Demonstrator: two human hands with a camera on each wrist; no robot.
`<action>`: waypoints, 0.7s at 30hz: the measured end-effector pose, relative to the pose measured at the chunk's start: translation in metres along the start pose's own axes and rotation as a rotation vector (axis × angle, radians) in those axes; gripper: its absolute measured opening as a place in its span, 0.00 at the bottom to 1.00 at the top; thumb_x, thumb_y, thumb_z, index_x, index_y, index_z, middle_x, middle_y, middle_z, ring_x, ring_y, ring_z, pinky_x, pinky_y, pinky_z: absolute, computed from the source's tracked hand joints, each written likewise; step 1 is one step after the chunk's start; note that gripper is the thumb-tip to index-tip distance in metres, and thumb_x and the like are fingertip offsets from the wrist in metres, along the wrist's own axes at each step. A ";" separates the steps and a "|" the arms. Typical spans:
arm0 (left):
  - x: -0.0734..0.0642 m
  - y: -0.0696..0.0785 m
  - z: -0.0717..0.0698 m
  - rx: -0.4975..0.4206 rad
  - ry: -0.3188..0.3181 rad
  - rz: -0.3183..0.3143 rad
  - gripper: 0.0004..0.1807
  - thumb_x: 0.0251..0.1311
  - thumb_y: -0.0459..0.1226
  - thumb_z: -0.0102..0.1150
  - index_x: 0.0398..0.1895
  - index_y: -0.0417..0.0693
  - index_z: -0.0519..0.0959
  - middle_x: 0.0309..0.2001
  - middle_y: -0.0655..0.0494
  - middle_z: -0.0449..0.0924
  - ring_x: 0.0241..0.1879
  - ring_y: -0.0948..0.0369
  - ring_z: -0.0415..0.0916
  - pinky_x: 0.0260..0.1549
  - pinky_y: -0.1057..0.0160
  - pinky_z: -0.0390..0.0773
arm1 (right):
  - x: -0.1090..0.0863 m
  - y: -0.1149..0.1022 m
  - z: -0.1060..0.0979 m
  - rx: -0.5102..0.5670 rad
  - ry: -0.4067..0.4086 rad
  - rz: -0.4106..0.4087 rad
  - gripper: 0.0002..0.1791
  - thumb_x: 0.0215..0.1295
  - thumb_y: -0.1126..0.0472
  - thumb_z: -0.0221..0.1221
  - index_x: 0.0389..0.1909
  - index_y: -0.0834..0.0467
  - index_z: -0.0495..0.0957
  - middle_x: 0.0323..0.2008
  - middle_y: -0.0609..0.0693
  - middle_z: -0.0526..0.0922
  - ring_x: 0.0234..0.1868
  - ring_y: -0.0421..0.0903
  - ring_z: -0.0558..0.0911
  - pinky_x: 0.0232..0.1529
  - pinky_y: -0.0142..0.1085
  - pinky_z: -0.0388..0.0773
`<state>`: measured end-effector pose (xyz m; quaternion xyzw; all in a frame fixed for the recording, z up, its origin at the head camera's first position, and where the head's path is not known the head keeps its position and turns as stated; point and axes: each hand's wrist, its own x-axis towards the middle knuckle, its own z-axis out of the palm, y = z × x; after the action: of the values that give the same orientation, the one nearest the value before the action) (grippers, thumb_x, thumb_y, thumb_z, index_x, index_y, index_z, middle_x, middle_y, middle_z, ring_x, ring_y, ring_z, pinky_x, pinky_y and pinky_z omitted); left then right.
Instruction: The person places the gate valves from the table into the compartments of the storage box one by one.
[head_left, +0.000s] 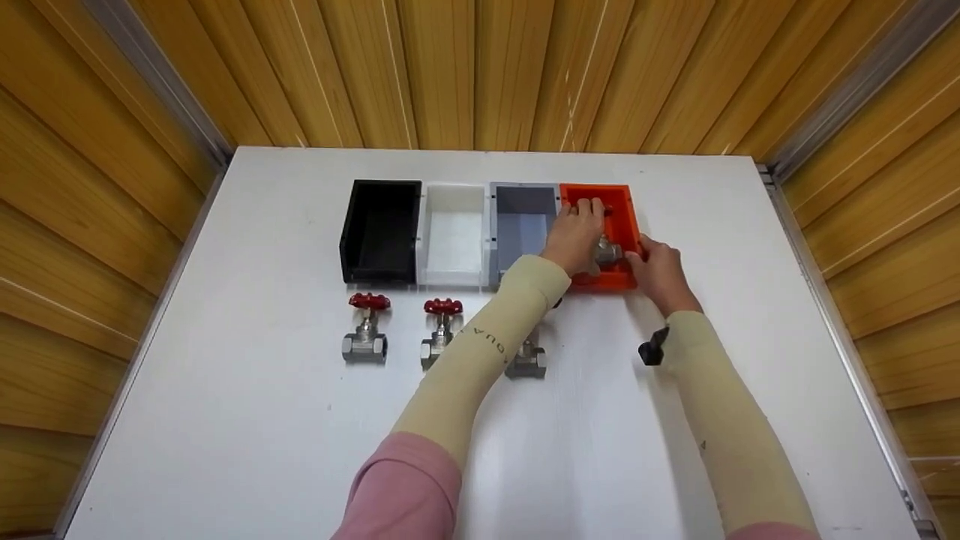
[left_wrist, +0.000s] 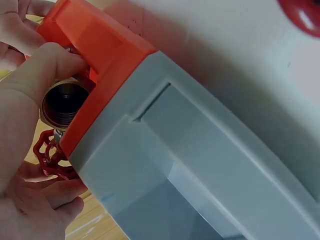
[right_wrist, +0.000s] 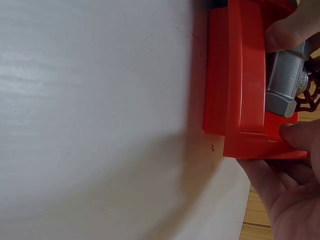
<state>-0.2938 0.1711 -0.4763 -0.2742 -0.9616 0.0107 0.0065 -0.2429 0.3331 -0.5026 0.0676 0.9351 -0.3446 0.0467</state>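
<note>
My left hand point(head_left: 577, 236) reaches into the orange-red bin point(head_left: 609, 282) at the right end of the row and holds a metal valve point(head_left: 606, 252). In the left wrist view its thumb lies by the valve's threaded opening point(left_wrist: 65, 106), with fingers beside the red handwheel point(left_wrist: 52, 157). The valve's silver body point(right_wrist: 286, 75) lies just inside the bin's front wall in the right wrist view. My right hand point(head_left: 660, 274) grips the bin's right side wall, thumb on the inner side and fingers outside, below the rim.
Grey point(head_left: 527, 189), white point(head_left: 456, 281) and black point(head_left: 379, 276) bins adjoin the orange-red one. In front stand a valve point(head_left: 365, 345) with a red handwheel, a second valve point(head_left: 433, 350), and a third valve point(head_left: 527, 363) partly hidden by my left arm. Wood-patterned walls point(head_left: 450, 75) surround the white table point(head_left: 247, 420).
</note>
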 end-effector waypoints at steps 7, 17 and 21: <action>0.004 0.001 0.001 -0.001 -0.034 -0.006 0.61 0.38 0.60 0.73 0.71 0.41 0.53 0.63 0.47 0.67 0.56 0.57 0.76 0.70 0.58 0.62 | 0.000 -0.001 0.000 0.025 -0.027 0.033 0.30 0.74 0.58 0.50 0.73 0.61 0.57 0.66 0.64 0.69 0.62 0.54 0.71 0.64 0.50 0.70; 0.014 0.001 0.008 -0.024 -0.057 0.024 0.57 0.41 0.57 0.73 0.70 0.41 0.54 0.63 0.48 0.68 0.54 0.58 0.78 0.73 0.56 0.56 | 0.001 0.001 -0.001 0.037 -0.029 0.052 0.29 0.73 0.58 0.50 0.73 0.59 0.58 0.64 0.63 0.72 0.56 0.51 0.73 0.59 0.47 0.73; 0.016 0.001 0.009 -0.026 -0.048 0.038 0.54 0.42 0.55 0.73 0.69 0.41 0.56 0.61 0.48 0.69 0.51 0.58 0.79 0.73 0.55 0.55 | 0.000 0.000 -0.001 0.031 -0.031 0.049 0.29 0.73 0.58 0.51 0.72 0.59 0.60 0.61 0.63 0.74 0.53 0.52 0.73 0.59 0.47 0.74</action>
<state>-0.3076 0.1801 -0.4856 -0.2919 -0.9562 0.0047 -0.0205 -0.2433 0.3338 -0.5015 0.0857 0.9269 -0.3589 0.0684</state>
